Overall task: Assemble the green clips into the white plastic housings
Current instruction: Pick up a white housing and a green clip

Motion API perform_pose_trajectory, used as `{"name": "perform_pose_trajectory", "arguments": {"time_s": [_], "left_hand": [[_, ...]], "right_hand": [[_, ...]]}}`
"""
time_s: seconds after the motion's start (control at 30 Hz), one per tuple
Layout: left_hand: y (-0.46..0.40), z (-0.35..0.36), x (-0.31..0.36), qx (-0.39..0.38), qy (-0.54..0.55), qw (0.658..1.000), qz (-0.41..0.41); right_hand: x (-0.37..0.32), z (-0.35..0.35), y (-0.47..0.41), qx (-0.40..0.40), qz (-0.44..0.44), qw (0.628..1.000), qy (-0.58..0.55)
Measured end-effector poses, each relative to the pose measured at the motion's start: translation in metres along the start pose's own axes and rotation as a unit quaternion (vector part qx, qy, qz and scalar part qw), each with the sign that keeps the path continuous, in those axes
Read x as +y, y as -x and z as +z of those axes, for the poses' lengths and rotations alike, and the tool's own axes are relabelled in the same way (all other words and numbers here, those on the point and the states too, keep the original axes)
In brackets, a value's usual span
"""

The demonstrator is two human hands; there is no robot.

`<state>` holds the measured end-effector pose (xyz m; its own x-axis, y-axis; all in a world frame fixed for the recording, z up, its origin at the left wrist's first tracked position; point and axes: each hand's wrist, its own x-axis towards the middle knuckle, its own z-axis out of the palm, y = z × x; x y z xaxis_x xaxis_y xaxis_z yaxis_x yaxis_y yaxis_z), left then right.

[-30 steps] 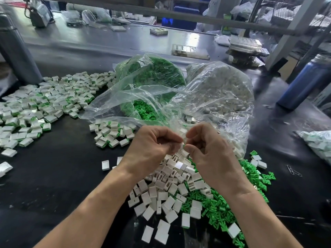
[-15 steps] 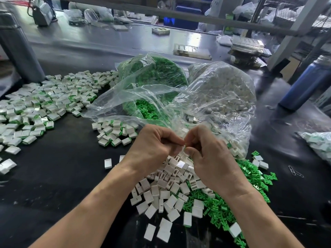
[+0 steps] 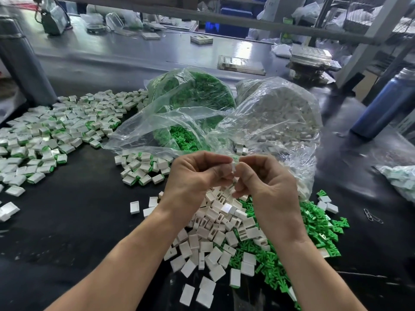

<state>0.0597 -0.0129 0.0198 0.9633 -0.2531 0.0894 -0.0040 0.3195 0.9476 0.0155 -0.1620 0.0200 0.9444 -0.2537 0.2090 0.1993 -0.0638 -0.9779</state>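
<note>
White housing (image 3: 233,170) sits pinched between both hands, raised over the loose white housings pile (image 3: 215,223) — only a sliver shows between the fingertips, so its long axis can't be read for sure; it looks roughly upright. Left hand (image 3: 193,176) grips it from the left, right hand (image 3: 267,185) closes in from the right, both curled tight, fingertips touching at the part. Can't tell whether a green clip is already in there — hidden by the fingers. My guess: the press-in runs along the line between the two grips. Green clips pile (image 3: 314,230) lies right of the white pile, nearer the right hand. Finished pieces (image 3: 141,167) sit left of the hands, on the black bench (image 3: 67,221). Two open plastic bags (image 3: 224,122) crowd the far side; near side has room.
</note>
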Motion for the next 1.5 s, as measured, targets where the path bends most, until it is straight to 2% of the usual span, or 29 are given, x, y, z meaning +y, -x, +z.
{"name": "perform_pose_trajectory", "arguments": {"time_s": [0.13,0.23,0.4,0.57,0.73,0.9,1.0,1.1,1.17,1.5], "left_hand": [[0.000,0.002,-0.003,-0.016,0.008,1.000,0.006],[0.001,0.000,-0.004,-0.039,-0.033,0.999,0.011],[0.002,-0.001,-0.004,-0.007,-0.043,0.999,-0.020],[0.004,-0.001,-0.002,-0.009,-0.042,0.998,-0.038],[0.004,-0.002,-0.003,0.005,-0.131,0.991,0.010],[0.006,-0.004,0.001,-0.015,-0.222,0.974,0.051],[0.005,-0.007,0.003,-0.017,-0.231,0.971,0.054],[0.005,-0.005,0.004,-0.003,-0.161,0.987,0.028],[0.006,-0.002,0.004,0.003,-0.120,0.993,0.011],[0.010,0.011,-0.003,0.022,-0.066,0.998,-0.012]], "right_hand": [[0.000,-0.007,-0.001,-0.004,0.021,0.999,-0.027],[0.001,-0.010,-0.002,-0.015,0.022,0.999,-0.020],[0.006,-0.008,-0.002,-0.029,0.005,0.999,0.042],[0.006,-0.005,0.000,-0.010,-0.046,0.994,0.101],[0.002,-0.004,0.003,-0.002,-0.086,0.977,0.194],[0.000,-0.005,0.003,0.000,-0.119,0.954,0.275],[0.002,-0.004,0.004,-0.015,-0.101,0.968,0.229],[0.001,-0.002,0.004,-0.005,-0.047,0.996,0.081],[0.001,0.000,0.004,0.008,-0.026,0.999,0.021],[0.005,0.009,0.011,0.043,-0.031,0.998,-0.018]]}}
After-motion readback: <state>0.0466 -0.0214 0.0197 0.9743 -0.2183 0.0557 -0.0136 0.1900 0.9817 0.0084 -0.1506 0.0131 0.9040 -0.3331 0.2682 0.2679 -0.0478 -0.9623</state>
